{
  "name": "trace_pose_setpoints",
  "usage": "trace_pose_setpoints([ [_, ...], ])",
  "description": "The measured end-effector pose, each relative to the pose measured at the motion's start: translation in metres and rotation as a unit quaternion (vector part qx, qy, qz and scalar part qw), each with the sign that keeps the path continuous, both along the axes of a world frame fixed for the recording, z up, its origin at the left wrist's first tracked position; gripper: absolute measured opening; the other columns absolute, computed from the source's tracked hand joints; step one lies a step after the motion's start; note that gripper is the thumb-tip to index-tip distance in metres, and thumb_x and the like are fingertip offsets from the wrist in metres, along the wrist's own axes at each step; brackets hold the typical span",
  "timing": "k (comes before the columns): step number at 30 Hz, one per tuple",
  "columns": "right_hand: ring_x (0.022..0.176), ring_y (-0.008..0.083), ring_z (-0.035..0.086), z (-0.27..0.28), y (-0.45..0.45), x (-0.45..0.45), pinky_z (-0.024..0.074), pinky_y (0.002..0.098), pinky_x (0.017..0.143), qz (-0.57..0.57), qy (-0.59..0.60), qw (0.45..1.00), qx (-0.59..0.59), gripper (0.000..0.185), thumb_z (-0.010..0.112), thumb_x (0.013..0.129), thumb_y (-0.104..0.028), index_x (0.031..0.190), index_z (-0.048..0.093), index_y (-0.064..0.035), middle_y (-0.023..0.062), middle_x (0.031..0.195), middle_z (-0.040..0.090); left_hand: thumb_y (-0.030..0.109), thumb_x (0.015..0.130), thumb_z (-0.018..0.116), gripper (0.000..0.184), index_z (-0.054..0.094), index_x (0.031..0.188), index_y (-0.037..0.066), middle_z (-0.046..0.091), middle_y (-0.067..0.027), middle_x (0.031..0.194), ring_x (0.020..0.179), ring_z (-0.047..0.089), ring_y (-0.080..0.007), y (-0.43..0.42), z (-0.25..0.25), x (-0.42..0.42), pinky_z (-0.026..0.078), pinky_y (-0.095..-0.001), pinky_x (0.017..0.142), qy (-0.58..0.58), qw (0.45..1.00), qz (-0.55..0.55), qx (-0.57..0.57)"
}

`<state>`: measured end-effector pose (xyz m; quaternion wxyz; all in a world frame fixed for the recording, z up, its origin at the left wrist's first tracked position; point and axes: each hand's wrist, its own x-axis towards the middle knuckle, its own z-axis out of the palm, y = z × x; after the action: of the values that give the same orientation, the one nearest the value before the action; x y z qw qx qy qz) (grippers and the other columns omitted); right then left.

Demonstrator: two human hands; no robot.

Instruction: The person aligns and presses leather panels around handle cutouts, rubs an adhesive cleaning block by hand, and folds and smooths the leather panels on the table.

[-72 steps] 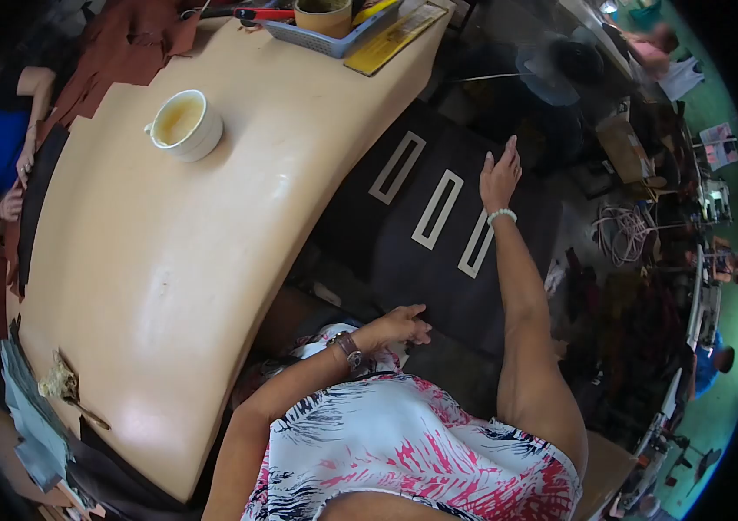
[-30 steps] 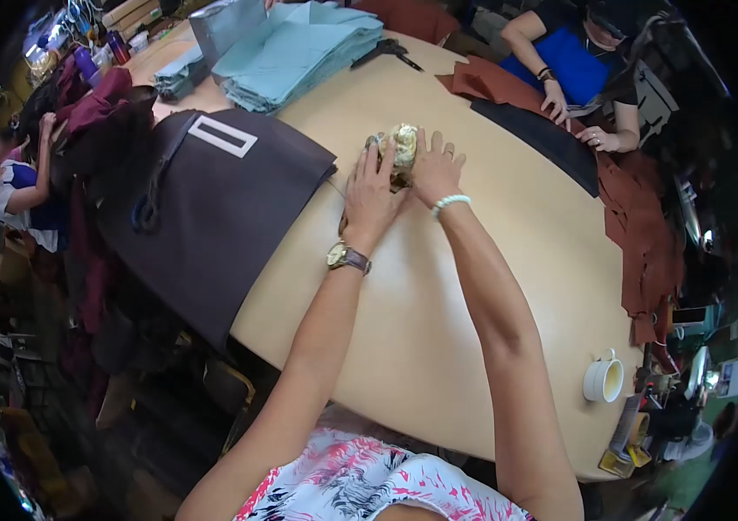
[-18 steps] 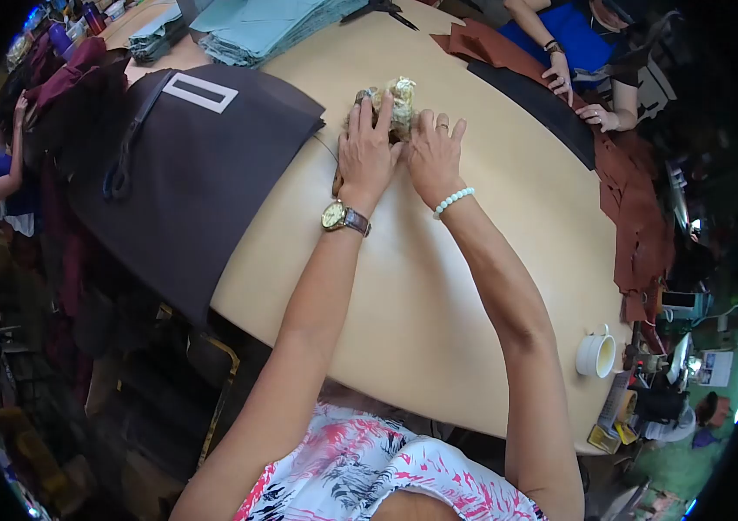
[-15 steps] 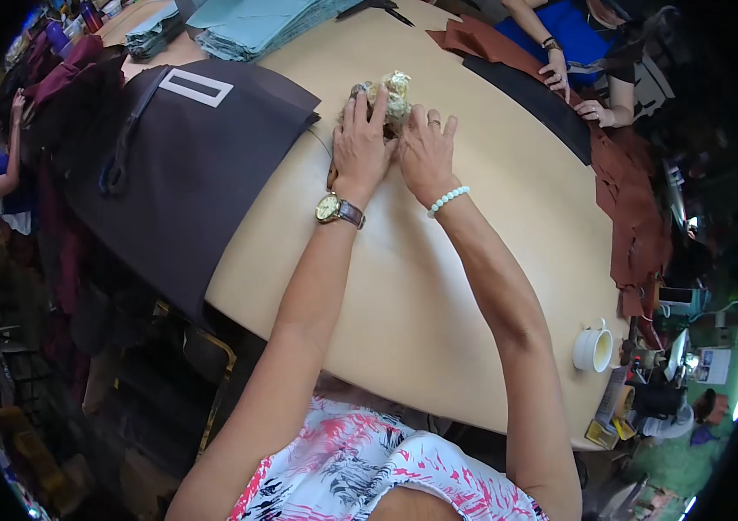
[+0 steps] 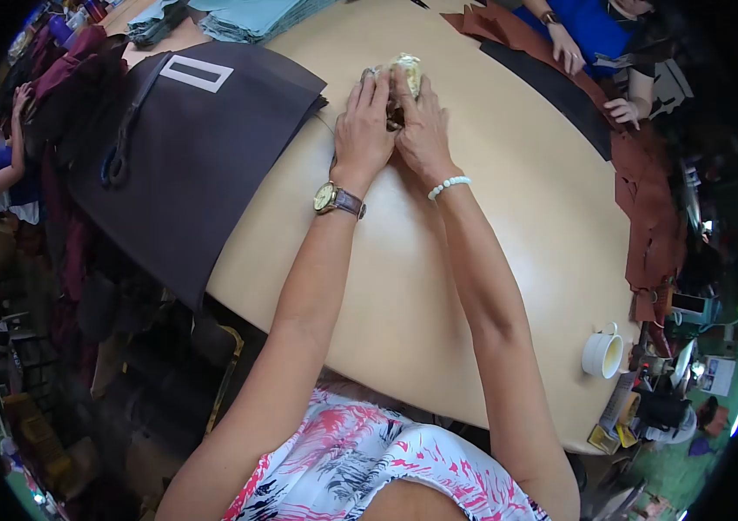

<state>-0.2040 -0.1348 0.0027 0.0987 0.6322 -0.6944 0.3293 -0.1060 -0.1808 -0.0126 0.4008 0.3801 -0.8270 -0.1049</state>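
Both my hands rest side by side on a crumpled, pale yellowish bundle [image 5: 408, 66] on the tan table [image 5: 386, 286]. My left hand [image 5: 364, 130], with a watch at the wrist, covers the bundle's left part, fingers pointing away from me. My right hand [image 5: 423, 135], with a beaded bracelet, lies over its right part, and the thumbs nearly meet. Most of the bundle is hidden under the fingers. To the left, a dark sheet [image 5: 186, 156] bearing a pale rectangular frame [image 5: 197, 74] hangs over the table edge.
A white cup [image 5: 602, 355] stands at the right. Light blue sheets [image 5: 256, 17] are stacked at the back. Across the table, a person's hands [image 5: 567, 48] are near black and rust-brown pieces [image 5: 647, 217]. Another person's arm [image 5: 14, 156] shows at far left.
After the view swung from the dark sheet to the table, both hands came onto the bundle. Since half a second ago, my right hand has moved further over it, its fingers closer to my left hand.
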Motion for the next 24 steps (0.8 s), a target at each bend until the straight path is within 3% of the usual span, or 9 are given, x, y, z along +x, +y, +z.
trace_pose_setpoints([
  [6,0.135,0.0381,0.020,-0.014,0.017,-0.008,0.0172,0.0607,0.104,0.005,-0.029,0.995,0.099,0.067,0.041,0.083,-0.003,0.142,0.025,-0.0318,0.0212,0.145,0.021,0.019,0.069,0.071,0.077,0.034,0.136,0.006,0.041,-0.0181,0.135,0.122,0.042,-0.0346,0.004,0.017,0.002,0.044,-0.0400,0.093,-0.004,1.000,-0.011,0.005],
  [9,0.134,0.0379,0.024,-0.013,0.023,-0.004,0.0221,0.0605,0.101,0.005,-0.018,0.996,0.084,0.070,0.043,0.081,0.000,0.142,0.026,-0.0296,0.0224,0.144,0.023,0.020,0.069,0.071,0.076,0.036,0.135,0.006,0.043,-0.0184,0.134,0.121,0.042,-0.0349,0.003,0.011,0.003,0.044,-0.0401,0.093,0.008,1.000,-0.018,-0.004],
  [12,0.127,0.0399,0.032,-0.019,0.023,-0.008,0.0309,0.0538,0.096,0.055,-0.037,0.997,0.025,0.071,0.045,0.078,0.002,0.142,0.029,-0.0251,0.0249,0.141,0.027,0.022,0.068,0.072,0.076,0.038,0.134,0.006,0.045,-0.0178,0.131,0.119,0.043,-0.0344,-0.001,0.009,0.000,0.043,-0.0401,0.093,0.023,0.999,-0.009,-0.025],
  [16,0.108,0.0438,0.046,-0.007,0.043,0.000,0.0393,0.0430,0.087,0.075,-0.073,0.994,0.013,0.066,0.048,0.077,0.000,0.139,0.035,-0.0191,0.0294,0.132,0.036,0.022,0.068,0.072,0.075,0.038,0.133,0.007,0.047,-0.0165,0.129,0.116,0.045,-0.0339,0.020,0.019,0.007,0.043,-0.0402,0.093,0.016,0.999,-0.032,-0.007],
  [20,0.099,0.0449,0.048,0.024,0.123,0.027,0.0415,0.0446,0.083,0.049,-0.100,0.990,0.086,0.067,0.050,0.074,0.002,0.137,0.039,-0.0180,0.0304,0.130,0.037,0.018,0.067,0.072,0.078,0.036,0.135,0.008,0.048,-0.0168,0.126,0.116,0.045,-0.0338,0.085,0.042,0.041,0.042,-0.0403,0.093,-0.020,0.991,-0.121,0.060],
  [24,0.098,0.0421,0.049,0.033,0.223,0.070,0.0400,0.0434,0.085,-0.015,-0.084,0.990,0.113,0.067,0.051,0.073,0.001,0.136,0.040,-0.0169,0.0302,0.131,0.037,0.020,0.060,0.076,0.089,0.033,0.137,0.010,0.039,-0.0206,0.130,0.115,0.041,-0.0393,0.164,0.037,0.074,0.045,-0.0449,0.086,-0.033,0.977,-0.203,0.059],
])
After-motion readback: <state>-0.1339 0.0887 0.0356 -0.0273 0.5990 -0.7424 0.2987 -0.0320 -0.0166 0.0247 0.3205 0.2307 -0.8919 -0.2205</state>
